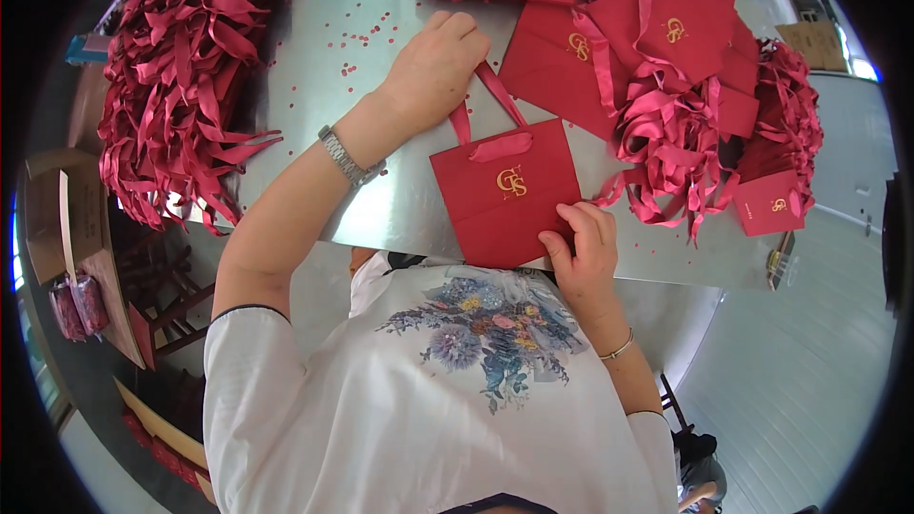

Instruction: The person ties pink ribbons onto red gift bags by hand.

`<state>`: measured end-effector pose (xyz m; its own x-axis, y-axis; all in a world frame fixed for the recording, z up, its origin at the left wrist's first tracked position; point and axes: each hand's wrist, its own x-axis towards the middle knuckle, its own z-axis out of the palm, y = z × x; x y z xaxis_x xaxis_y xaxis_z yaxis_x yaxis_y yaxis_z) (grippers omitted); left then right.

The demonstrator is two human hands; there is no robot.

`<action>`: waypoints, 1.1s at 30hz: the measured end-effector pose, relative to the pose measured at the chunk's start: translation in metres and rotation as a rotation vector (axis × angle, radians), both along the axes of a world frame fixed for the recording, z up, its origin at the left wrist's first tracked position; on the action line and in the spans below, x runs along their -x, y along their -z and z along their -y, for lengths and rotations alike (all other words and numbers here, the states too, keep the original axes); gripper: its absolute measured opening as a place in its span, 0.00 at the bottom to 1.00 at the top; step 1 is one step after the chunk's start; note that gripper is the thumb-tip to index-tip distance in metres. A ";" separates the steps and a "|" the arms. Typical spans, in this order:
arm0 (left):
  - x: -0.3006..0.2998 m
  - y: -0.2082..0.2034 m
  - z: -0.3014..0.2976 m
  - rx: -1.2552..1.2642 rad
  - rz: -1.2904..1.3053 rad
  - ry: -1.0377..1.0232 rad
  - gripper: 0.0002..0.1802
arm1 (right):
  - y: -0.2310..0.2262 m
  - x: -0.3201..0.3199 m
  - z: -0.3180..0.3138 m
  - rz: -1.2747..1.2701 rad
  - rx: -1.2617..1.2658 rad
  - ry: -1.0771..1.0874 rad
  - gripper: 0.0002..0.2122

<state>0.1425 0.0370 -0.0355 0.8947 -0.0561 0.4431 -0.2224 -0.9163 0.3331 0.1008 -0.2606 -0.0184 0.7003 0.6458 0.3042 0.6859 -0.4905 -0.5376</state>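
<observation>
A small red paper gift bag with gold lettering lies on the metal table, near its front edge. Its red ribbon handle runs up from the top edge. My left hand is closed round the handle's upper end, beyond the bag, and its fingertips are partly hidden. At the bag's lower right edge, my right hand pinches the paper between thumb and fingers.
A thick heap of ribbon-handled bags stands at the left. Flat red bags and tangled ribbons pile up at the right. Tiny red paper dots are scattered over the metal table. Cardboard boxes sit far left.
</observation>
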 end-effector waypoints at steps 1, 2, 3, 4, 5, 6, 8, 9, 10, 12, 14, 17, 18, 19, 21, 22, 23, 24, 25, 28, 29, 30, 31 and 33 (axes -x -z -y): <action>0.001 -0.001 0.000 -0.006 0.012 0.003 0.08 | -0.001 0.000 0.000 0.000 -0.001 -0.005 0.17; 0.000 -0.001 0.000 0.020 -0.010 -0.013 0.08 | -0.002 0.000 0.001 0.016 -0.006 0.003 0.17; -0.001 -0.003 -0.001 0.046 -0.031 -0.028 0.07 | -0.004 0.001 0.000 0.016 0.006 -0.007 0.17; -0.001 -0.005 -0.002 0.040 -0.012 -0.020 0.07 | -0.007 0.001 -0.001 0.017 0.017 -0.016 0.17; 0.001 -0.009 -0.003 0.148 -0.044 -0.060 0.07 | -0.008 0.001 -0.003 0.001 0.029 -0.016 0.17; 0.004 -0.012 -0.002 0.256 -0.076 -0.099 0.07 | -0.015 -0.001 -0.003 -0.069 0.039 -0.043 0.15; 0.013 -0.026 0.007 0.159 0.095 -0.165 0.09 | -0.035 -0.012 -0.005 -0.219 0.063 -0.083 0.11; 0.021 -0.037 0.015 0.109 0.134 -0.137 0.09 | -0.039 -0.023 -0.009 -0.131 0.015 -0.038 0.09; 0.034 -0.046 0.026 0.122 -0.001 -0.072 0.08 | -0.042 -0.038 -0.015 -0.044 -0.031 0.005 0.08; 0.055 -0.053 0.043 0.185 -0.249 0.003 0.06 | -0.052 -0.075 -0.034 0.019 -0.053 0.036 0.08; 0.060 -0.045 0.047 0.178 -0.258 0.018 0.08 | -0.052 -0.118 -0.060 0.188 -0.088 0.028 0.08; 0.056 -0.047 0.054 0.193 -0.452 -0.011 0.10 | -0.041 -0.167 -0.096 0.331 0.082 0.064 0.07; 0.056 -0.045 0.055 0.186 -0.446 -0.017 0.10 | -0.036 -0.177 -0.106 0.380 0.268 0.109 0.07; 0.056 -0.042 0.056 0.148 -0.483 -0.024 0.09 | -0.030 -0.184 -0.112 0.386 0.261 0.109 0.07; 0.055 -0.043 0.059 0.146 -0.535 -0.045 0.08 | -0.023 -0.193 -0.123 0.354 0.452 0.142 0.08; 0.053 -0.046 0.057 0.144 -0.532 -0.047 0.08 | -0.022 -0.199 -0.125 0.357 0.448 0.142 0.08; 0.054 -0.050 0.055 0.224 -0.553 -0.047 0.08 | -0.021 -0.199 -0.127 0.368 0.446 0.137 0.07; 0.054 -0.055 0.053 0.304 -0.574 -0.043 0.07 | -0.021 -0.198 -0.126 0.379 0.445 0.136 0.06; 0.055 -0.062 0.050 0.327 -0.534 -0.041 0.08 | -0.021 -0.197 -0.122 0.371 0.449 0.138 0.06; 0.063 -0.077 0.036 0.379 -0.393 0.011 0.09 | -0.036 -0.194 -0.108 0.383 0.062 0.047 0.05; 0.065 -0.092 0.031 0.457 -0.392 0.039 0.09 | -0.047 -0.186 -0.106 0.123 -0.060 0.111 0.04; 0.065 -0.104 0.028 0.534 -0.392 0.072 0.09 | -0.060 -0.174 -0.101 -0.138 -0.180 0.178 0.04; 0.065 -0.109 0.024 0.536 -0.345 0.138 0.09 | -0.065 -0.166 -0.096 -0.532 -0.458 0.194 0.04; 0.067 -0.110 0.023 0.560 -0.260 0.180 0.09 | -0.074 -0.157 -0.079 -0.554 -0.526 0.213 0.05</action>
